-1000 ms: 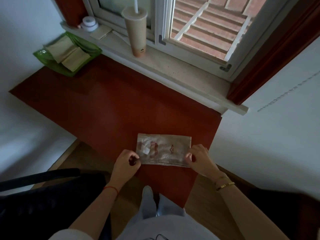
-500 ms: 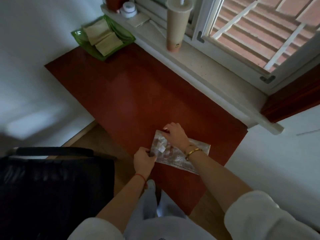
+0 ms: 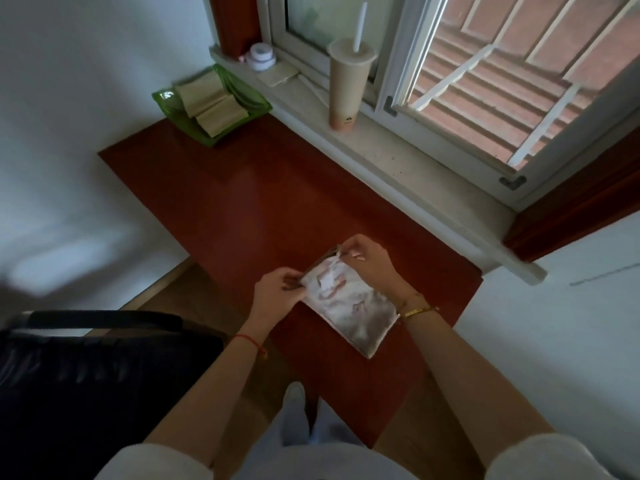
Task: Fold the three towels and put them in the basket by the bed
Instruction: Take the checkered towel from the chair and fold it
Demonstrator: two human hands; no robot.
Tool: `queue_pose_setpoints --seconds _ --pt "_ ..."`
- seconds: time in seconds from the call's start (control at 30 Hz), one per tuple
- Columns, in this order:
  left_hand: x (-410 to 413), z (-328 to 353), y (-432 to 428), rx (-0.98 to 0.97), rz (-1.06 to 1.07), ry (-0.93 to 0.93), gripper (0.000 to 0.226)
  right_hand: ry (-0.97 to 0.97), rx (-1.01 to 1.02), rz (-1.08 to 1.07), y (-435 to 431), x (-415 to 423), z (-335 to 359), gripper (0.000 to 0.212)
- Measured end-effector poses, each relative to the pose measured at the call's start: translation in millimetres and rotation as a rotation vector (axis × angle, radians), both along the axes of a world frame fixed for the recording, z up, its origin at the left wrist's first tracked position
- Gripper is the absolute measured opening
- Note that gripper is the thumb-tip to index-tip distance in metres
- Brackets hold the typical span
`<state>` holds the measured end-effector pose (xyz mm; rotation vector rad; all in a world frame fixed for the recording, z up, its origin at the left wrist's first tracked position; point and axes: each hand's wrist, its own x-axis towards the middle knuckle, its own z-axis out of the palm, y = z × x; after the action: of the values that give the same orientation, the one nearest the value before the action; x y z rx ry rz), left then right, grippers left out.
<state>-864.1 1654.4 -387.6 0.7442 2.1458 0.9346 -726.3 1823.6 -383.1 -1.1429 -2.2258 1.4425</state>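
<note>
A: Towel (image 3: 349, 306)?
B: Folded, pale with pinkish print, flat on red table (image 3: 242, 209), near front-right edge. Lying at a slant.

A: Left hand (image 3: 277, 294)?
B: Closed in a pinch on near-left corner of towel, thumb on top. Red string bracelet (image 3: 247, 341) on wrist.

A: Right hand (image 3: 367, 263)?
B: Crossed over towel, fingertips (image 3: 356, 254) pinched shut on far-left corner, by a small white tag (image 3: 327, 280). Corner lifted slightly, hard to say how much. Gold bracelet (image 3: 417, 310) on wrist, forearm passing over towel's right edge.

A: Other towels?
B: Two folded beige towels (image 3: 211, 103) in green basket (image 3: 166, 98), far-left corner of table, touching each other, one overlapping. Well apart from third towel.

A: Basket against anything?
B: Just beside window sill (image 3: 398, 161) and white wall.

A: Sill items?
B: Tall beige cup (image 3: 348, 88) with white straw, upright. Small round white jar (image 3: 261, 57) at left end. Flat pale pad (image 3: 280, 76) between jar and cup.

A: Anything else?
B: Black chair (image 3: 86, 375) lower left, beside table. Window open at right, brick steps outside. White sleeves at bottom edge, pale trousers and shoe (image 3: 294, 393) below.
</note>
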Motion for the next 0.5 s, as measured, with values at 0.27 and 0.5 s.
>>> queue_pose_setpoints --seconds 0.27,0.5 --pt "-13 107 28 0.326 -0.254 0.265 0.020 0.184 0.173 -0.066 2 45 91 0.022" --pt "-14 159 22 0.451 -0.521 0.318 0.023 0.335 0.243 0.000 -22 83 132 0.023"
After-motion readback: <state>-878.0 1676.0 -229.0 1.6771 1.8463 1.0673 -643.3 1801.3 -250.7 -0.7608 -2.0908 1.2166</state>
